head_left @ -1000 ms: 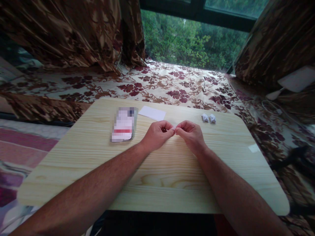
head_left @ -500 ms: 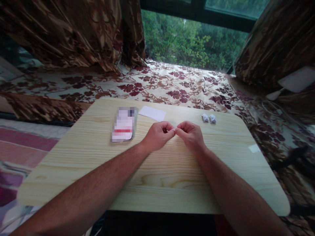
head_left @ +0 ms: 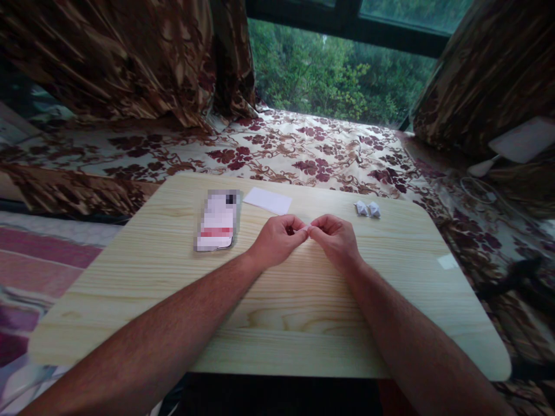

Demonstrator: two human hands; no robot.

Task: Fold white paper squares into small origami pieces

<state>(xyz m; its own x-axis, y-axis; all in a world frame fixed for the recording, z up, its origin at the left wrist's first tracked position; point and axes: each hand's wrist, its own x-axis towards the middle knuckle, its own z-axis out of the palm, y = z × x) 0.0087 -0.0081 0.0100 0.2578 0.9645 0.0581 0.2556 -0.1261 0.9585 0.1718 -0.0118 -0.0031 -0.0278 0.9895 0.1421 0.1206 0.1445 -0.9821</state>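
My left hand (head_left: 276, 239) and my right hand (head_left: 336, 238) meet fingertip to fingertip over the middle of a pale wooden table (head_left: 277, 323). Both hands are closed in a pinch on a tiny white piece of paper (head_left: 306, 227), of which only a sliver shows between the fingers. Two small folded white paper shapes (head_left: 367, 208) lie side by side at the table's far right. A white slip of paper (head_left: 267, 200) lies flat just beyond my left hand.
A phone (head_left: 217, 221) lies on the table to the left of my hands. A floral cloth (head_left: 303, 150) covers the ledge behind the table, with brown patterned curtains (head_left: 130, 58) on both sides of a window. A small clear patch (head_left: 446, 262) sits near the table's right edge.
Both hands stay pinched together at the same spot; only the fingertips shift slightly on the small paper.
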